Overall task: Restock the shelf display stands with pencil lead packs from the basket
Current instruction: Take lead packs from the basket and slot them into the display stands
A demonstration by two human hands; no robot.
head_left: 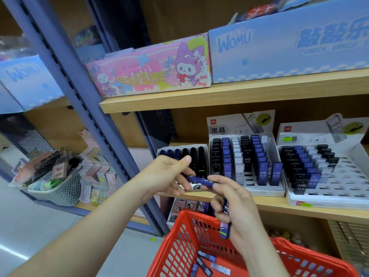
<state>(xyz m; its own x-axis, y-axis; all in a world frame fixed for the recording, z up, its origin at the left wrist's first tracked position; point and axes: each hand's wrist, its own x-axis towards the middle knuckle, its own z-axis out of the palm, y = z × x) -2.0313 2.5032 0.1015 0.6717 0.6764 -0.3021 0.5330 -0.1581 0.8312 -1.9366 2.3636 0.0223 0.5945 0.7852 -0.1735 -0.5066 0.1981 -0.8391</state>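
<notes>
Pencil lead packs (225, 214), slim dark-blue plastic cases, are gripped bunched in the right hand (235, 204) above the red plastic mesh basket (179, 242), seemingly as ready supply, while the left hand (167, 174) pinches a single blue pack (199, 180) for the half-empty white cardboard display stand (265, 191).

The basket (179, 246) at lower centre is red with a grid of holes, the pencil lead packs (199, 180) at mid-frame dark blue, the display stands (265, 191) at right white with black, blue and white rows — above, a cartoon-printed pink box (149, 70) and a pale blue box (289, 47).
</notes>
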